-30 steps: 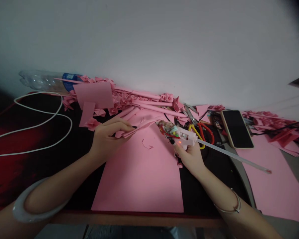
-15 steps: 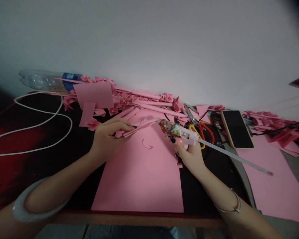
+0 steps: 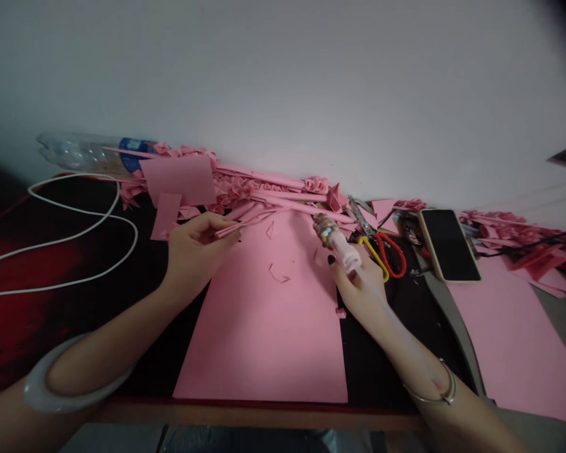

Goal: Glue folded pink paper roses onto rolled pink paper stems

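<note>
We see folded pink paper (image 3: pixel 255 220) pinched in the left hand's grip (image 3: pixel 193 251), extending over the pink sheet (image 3: pixel 264 340); the right hand's grip (image 3: pixel 363 288) encloses a glue gun (image 3: pixel 343 249), apart from the paper.

I could pass over the near pink sheet (image 3: pixel 268 340), between the left hand (image 3: pixel 195 255) and right hand (image 3: pixel 361 292); far paper stems (image 3: pixel 306 209), right-side scissors (image 3: pixel 383 241) and phone (image 3: pixel 449 245) block me.

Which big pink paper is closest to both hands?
The middle sheet, lying between the left hand and right hand, with thin scraps on it; the other big sheet lies by the phone.
</note>
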Tool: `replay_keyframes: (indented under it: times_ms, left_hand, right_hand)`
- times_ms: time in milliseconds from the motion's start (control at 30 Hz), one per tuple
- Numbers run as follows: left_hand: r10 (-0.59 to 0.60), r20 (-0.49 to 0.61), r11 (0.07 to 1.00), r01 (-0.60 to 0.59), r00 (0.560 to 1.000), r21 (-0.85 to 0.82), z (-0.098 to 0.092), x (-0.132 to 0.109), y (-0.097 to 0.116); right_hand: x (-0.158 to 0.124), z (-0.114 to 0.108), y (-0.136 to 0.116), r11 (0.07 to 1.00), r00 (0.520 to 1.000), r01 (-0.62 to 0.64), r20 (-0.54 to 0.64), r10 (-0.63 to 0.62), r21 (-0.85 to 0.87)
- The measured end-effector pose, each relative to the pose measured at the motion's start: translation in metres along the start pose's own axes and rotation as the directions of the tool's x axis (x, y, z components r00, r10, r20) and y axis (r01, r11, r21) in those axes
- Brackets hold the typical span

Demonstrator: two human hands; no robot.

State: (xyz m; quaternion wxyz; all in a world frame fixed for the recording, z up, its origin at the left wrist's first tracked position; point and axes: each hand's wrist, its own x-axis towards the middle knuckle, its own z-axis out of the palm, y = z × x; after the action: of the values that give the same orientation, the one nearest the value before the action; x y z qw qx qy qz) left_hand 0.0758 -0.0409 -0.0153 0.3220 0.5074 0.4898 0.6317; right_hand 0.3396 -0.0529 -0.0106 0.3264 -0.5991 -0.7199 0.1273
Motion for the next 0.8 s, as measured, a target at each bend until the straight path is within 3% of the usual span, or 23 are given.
replay_keyframes:
  times_ms: [133,233,367,467,533,633,700,800]
  left_hand:
    - [-0.215,-0.008,0.957,0.209,0.977,-0.203,-0.002,0.003,-0.002]
    - [-0.280,-0.001,0.912,0.266,0.960,-0.311,-0.002,0.005,-0.002]
    - [-0.330,0.069,0.875,0.332,0.942,-0.352,-0.002,0.006,-0.002]
    - [-0.375,0.184,0.837,0.417,0.909,-0.353,-0.001,0.003,0.000]
    - [-0.392,0.256,0.817,0.462,0.884,-0.344,0.001,-0.001,0.002]
    - [-0.409,0.363,0.778,0.527,0.837,-0.341,0.005,-0.007,0.006]
    - [-0.423,0.425,0.747,0.573,0.800,-0.336,0.008,-0.011,0.008]
    - [-0.436,0.457,0.732,0.601,0.775,-0.321,0.009,-0.013,0.011]
  right_hand:
    - [0.002,0.001,0.003,0.990,0.987,0.126,0.111,-0.119,-0.056]
    - [0.003,0.001,0.005,0.976,0.966,0.201,0.184,-0.183,-0.084]
    - [0.003,-0.002,0.002,0.970,0.968,0.243,0.052,-0.244,0.029]
    - [0.002,-0.006,-0.004,0.952,0.993,0.114,-0.019,-0.114,0.284]
    - [0.000,-0.007,-0.010,0.847,0.999,-0.020,0.041,-0.003,0.532]
    - [-0.005,-0.008,-0.017,0.598,0.983,-0.166,0.177,0.041,0.784]
    - [-0.008,-0.008,-0.022,0.462,0.958,-0.264,0.287,0.023,0.846]
    - [-0.010,-0.007,-0.026,0.365,0.900,-0.395,0.435,-0.034,0.843]
